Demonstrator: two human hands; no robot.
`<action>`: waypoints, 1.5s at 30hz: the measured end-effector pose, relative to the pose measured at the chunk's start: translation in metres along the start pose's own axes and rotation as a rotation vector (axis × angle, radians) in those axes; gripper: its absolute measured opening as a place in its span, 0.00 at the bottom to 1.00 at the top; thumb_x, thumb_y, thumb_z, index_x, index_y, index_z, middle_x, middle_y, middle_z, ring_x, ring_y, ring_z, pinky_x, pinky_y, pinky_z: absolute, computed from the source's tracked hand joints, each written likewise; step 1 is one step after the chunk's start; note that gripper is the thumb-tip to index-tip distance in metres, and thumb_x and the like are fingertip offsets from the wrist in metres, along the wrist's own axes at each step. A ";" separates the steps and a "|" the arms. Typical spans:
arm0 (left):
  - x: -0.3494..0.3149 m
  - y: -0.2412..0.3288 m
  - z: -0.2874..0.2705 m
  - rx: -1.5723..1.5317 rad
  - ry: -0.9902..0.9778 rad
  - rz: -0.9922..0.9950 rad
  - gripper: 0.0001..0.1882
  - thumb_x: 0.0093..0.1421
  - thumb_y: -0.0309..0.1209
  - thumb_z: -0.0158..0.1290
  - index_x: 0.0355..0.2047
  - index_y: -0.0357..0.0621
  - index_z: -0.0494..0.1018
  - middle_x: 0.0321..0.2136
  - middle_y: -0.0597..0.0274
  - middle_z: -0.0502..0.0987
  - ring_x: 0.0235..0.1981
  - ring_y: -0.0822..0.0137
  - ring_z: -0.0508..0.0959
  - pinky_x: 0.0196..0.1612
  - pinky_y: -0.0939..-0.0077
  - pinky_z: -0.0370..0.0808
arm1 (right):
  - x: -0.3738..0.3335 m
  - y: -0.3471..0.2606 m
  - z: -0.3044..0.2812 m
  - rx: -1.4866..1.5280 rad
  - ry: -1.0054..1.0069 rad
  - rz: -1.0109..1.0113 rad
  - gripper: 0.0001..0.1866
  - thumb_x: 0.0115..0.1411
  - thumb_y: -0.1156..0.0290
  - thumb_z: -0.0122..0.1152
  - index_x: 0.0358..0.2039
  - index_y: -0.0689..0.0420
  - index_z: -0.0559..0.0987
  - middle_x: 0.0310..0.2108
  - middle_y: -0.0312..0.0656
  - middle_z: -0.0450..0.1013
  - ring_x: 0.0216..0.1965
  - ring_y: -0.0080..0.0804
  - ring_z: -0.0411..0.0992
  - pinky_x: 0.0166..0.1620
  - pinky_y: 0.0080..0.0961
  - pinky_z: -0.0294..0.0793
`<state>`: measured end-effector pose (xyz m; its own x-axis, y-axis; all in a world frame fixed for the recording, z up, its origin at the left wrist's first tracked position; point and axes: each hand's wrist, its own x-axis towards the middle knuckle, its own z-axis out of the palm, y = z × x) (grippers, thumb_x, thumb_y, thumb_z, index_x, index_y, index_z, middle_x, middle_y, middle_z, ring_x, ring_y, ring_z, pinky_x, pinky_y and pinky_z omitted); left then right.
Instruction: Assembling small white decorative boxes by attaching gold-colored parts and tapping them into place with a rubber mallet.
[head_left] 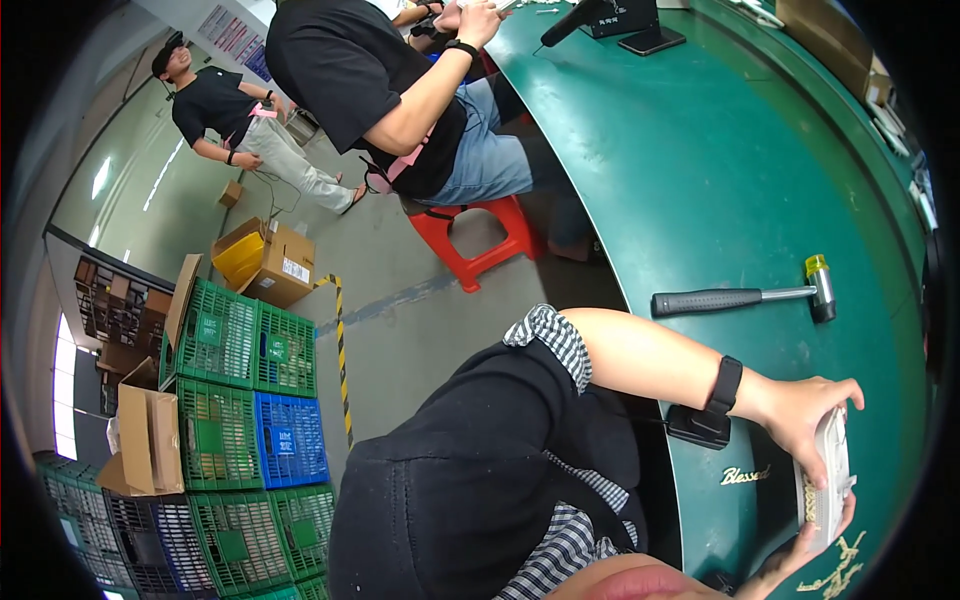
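Observation:
A white, flat, block-like piece is held on edge over the green table, with gold lettering along one side. My left hand grips its upper end, thumb along the near side and fingers over the top. At its lower end my right hand closes around it, partly hidden at the picture's rim. A gold script-lettering cutout lies on the table to the left of the piece. More gold lettering pieces lie beside my right hand.
A mallet with a black grip and yellow-and-black head lies beyond my left arm. Farther along the table are a black device and a seated person on a red stool. Green crates are stacked left.

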<state>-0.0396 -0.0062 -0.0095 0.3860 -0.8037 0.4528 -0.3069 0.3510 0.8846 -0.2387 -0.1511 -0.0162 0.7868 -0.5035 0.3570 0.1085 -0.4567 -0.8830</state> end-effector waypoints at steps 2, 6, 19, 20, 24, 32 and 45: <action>-0.002 -0.005 0.000 0.110 -0.019 0.093 0.58 0.25 0.52 0.72 0.51 0.34 0.55 0.39 0.46 0.69 0.42 0.53 0.73 0.45 0.64 0.71 | 0.000 -0.001 0.000 -0.067 0.003 -0.020 0.46 0.50 0.44 0.54 0.59 0.64 0.55 0.58 0.48 0.54 0.59 0.40 0.55 0.60 0.35 0.51; -0.002 -0.007 0.001 0.114 -0.049 0.140 0.57 0.25 0.53 0.71 0.50 0.35 0.56 0.41 0.48 0.68 0.44 0.52 0.70 0.47 0.62 0.68 | -0.003 -0.009 0.007 -0.023 0.029 0.002 0.47 0.49 0.43 0.54 0.59 0.64 0.55 0.58 0.48 0.54 0.59 0.40 0.55 0.60 0.35 0.51; 0.001 0.007 -0.006 0.068 0.003 0.025 0.53 0.25 0.48 0.72 0.49 0.37 0.57 0.38 0.48 0.69 0.42 0.55 0.72 0.44 0.65 0.69 | 0.003 -0.028 0.021 -0.038 -0.005 -0.050 0.52 0.47 0.36 0.54 0.60 0.65 0.54 0.60 0.49 0.51 0.61 0.42 0.52 0.62 0.38 0.50; 0.000 0.010 -0.008 0.069 0.003 0.021 0.53 0.25 0.48 0.72 0.49 0.37 0.57 0.38 0.48 0.69 0.42 0.55 0.72 0.44 0.65 0.69 | 0.006 -0.038 0.031 -0.078 0.007 -0.140 0.50 0.49 0.38 0.55 0.59 0.65 0.54 0.60 0.49 0.52 0.61 0.42 0.53 0.61 0.38 0.51; -0.006 0.027 -0.015 -0.261 -0.021 -0.282 0.52 0.28 0.45 0.71 0.50 0.36 0.56 0.39 0.46 0.70 0.40 0.56 0.74 0.41 0.66 0.71 | 0.005 -0.048 0.042 -0.138 0.038 -0.266 0.41 0.54 0.50 0.57 0.58 0.66 0.56 0.59 0.51 0.55 0.60 0.42 0.55 0.60 0.37 0.54; 0.007 0.030 -0.012 0.098 0.031 0.026 0.36 0.49 0.43 0.58 0.51 0.33 0.57 0.37 0.44 0.72 0.41 0.52 0.74 0.43 0.64 0.71 | -0.005 -0.011 0.015 -0.105 0.154 0.038 0.24 0.57 0.74 0.59 0.52 0.67 0.63 0.50 0.48 0.66 0.52 0.35 0.64 0.55 0.28 0.61; -0.082 0.068 -0.108 1.380 -0.039 -0.448 0.16 0.55 0.37 0.54 0.31 0.36 0.64 0.27 0.47 0.71 0.31 0.45 0.74 0.33 0.55 0.72 | 0.007 -0.034 0.027 0.030 0.074 0.131 0.25 0.52 0.74 0.64 0.49 0.62 0.65 0.44 0.42 0.71 0.46 0.26 0.68 0.48 0.23 0.67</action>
<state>0.0022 0.1352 0.0254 0.6562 -0.7397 0.1491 -0.7546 -0.6435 0.1285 -0.2203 -0.1189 0.0079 0.7485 -0.6108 0.2583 0.0266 -0.3615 -0.9320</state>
